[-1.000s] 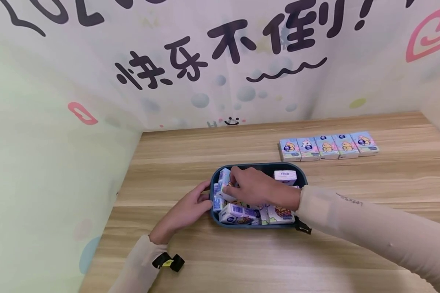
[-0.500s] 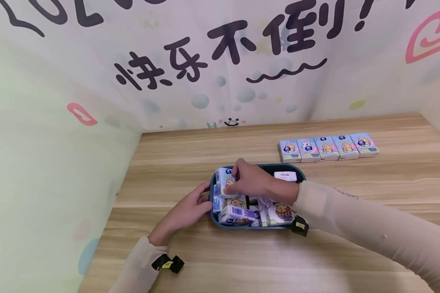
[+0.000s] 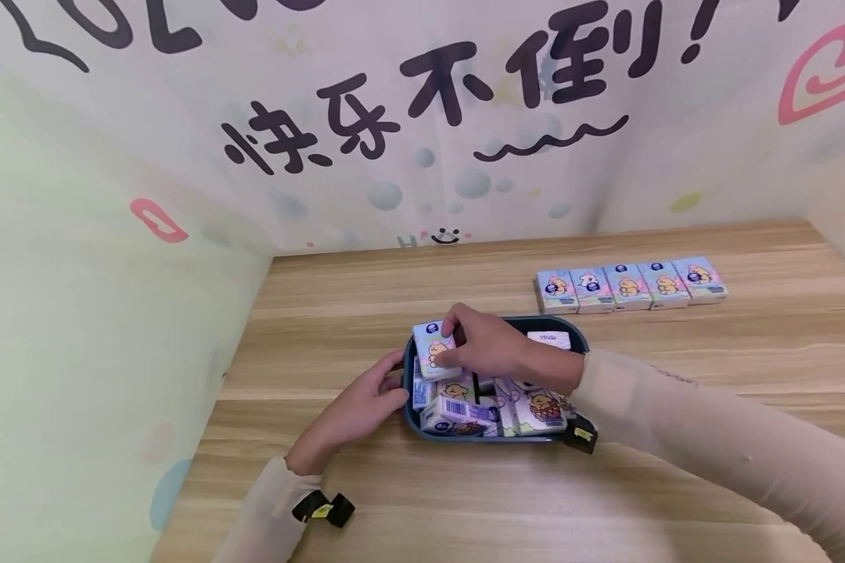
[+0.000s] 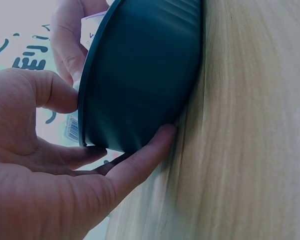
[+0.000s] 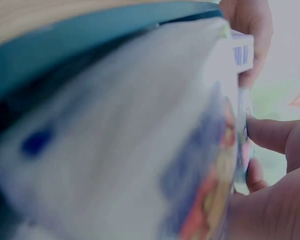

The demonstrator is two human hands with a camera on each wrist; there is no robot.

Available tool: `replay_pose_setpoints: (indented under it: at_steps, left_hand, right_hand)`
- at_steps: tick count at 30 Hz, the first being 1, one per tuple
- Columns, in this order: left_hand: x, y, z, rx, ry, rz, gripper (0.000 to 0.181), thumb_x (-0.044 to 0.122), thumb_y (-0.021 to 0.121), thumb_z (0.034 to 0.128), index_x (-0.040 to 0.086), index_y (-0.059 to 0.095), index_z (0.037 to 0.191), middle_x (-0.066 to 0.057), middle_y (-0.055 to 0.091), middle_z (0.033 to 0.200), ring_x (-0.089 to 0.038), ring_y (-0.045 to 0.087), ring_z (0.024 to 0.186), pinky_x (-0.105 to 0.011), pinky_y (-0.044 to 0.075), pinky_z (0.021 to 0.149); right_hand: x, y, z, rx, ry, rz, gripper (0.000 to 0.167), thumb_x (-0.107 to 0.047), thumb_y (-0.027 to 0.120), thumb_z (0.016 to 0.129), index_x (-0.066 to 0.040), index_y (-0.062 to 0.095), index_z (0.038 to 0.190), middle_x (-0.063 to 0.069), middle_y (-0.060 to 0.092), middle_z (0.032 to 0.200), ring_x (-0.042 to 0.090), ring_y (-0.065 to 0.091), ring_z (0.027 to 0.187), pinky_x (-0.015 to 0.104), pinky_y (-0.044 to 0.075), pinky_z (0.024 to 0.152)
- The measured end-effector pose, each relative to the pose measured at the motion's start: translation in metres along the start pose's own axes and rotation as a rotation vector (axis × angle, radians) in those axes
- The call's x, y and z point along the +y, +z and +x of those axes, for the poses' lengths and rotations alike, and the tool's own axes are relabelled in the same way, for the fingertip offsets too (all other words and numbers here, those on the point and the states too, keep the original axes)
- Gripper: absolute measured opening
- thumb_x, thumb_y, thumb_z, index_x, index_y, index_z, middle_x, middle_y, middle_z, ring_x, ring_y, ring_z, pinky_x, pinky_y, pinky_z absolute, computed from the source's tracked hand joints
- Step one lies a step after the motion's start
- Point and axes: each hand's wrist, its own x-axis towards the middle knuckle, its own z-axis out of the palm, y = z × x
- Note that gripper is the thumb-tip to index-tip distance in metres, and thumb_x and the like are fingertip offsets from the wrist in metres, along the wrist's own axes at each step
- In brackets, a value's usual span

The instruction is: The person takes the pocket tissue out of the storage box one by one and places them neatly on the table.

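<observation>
My right hand pinches a small blue tissue pack with a cartoon animal on it. It holds this pack over the left end of a dark teal plastic bin. Thumb and fingers of my left hand grip that end from outside, the thumb and fingertips against rim and wall in the left wrist view. Beneath the held pack, several more tissue packs lie in the bin, among them a tilted purple-and-white pack. A white pack sits at the back right. My right forearm hides part of the contents.
Several blue tissue packs lie side by side in a row behind the bin on the wooden table. A printed cloth hangs along the table's back edge, and a pale wall stands at the left.
My right hand has raised the blue pack slightly and tipped it flatter, its printed face now turned up. More of the packs below shows. My left hand stays at the bin's end.
</observation>
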Motion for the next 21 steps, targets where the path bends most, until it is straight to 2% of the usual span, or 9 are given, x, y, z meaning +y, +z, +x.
replay_pose_setpoints:
  at_steps: [5, 10, 16, 21]
  left_hand:
    - [0.0, 0.0, 0.0, 0.0, -0.009, -0.021, 0.069, 0.007, 0.051, 0.1079, -0.005, 0.024, 0.171, -0.034, 0.04, 0.167, -0.044, 0.051, 0.149, -0.047, 0.055, 0.112]
    - [-0.001, 0.001, 0.0, 0.005, -0.01, -0.022, 0.07, 0.007, 0.051, 0.1074, -0.005, 0.024, 0.171, -0.034, 0.04, 0.167, -0.045, 0.051, 0.149, -0.046, 0.055, 0.111]
    - [-0.002, 0.001, -0.001, 0.008, -0.003, -0.009, 0.069, 0.006, 0.051, 0.1074, -0.005, 0.026, 0.171, -0.033, 0.042, 0.166, -0.044, 0.051, 0.149, -0.047, 0.055, 0.11]
    - [-0.002, 0.001, 0.0, 0.011, -0.003, -0.002, 0.069, 0.006, 0.051, 0.1072, -0.004, 0.026, 0.17, -0.032, 0.043, 0.166, -0.043, 0.052, 0.148, -0.047, 0.056, 0.109]
  right_hand:
    - [0.005, -0.01, -0.006, -0.028, -0.059, 0.071, 0.021, -0.016, 0.073, 0.107, -0.011, 0.057, 0.12, 0.012, 0.067, 0.109, 0.024, 0.064, 0.092, 0.034, 0.055, 0.078]
    - [0.011, -0.025, -0.017, -0.042, -0.083, 0.178, 0.022, -0.012, 0.071, 0.107, -0.009, 0.056, 0.123, 0.013, 0.066, 0.103, 0.027, 0.065, 0.088, 0.038, 0.058, 0.078]
    - [0.027, -0.048, -0.03, 0.016, -0.063, 0.209, 0.025, -0.011, 0.071, 0.107, -0.008, 0.056, 0.126, 0.015, 0.068, 0.109, 0.031, 0.064, 0.093, 0.047, 0.057, 0.087]
    - [0.043, -0.067, -0.041, 0.084, -0.04, 0.227, 0.032, -0.013, 0.072, 0.105, -0.007, 0.055, 0.13, 0.018, 0.066, 0.116, 0.032, 0.063, 0.1, 0.038, 0.058, 0.085]
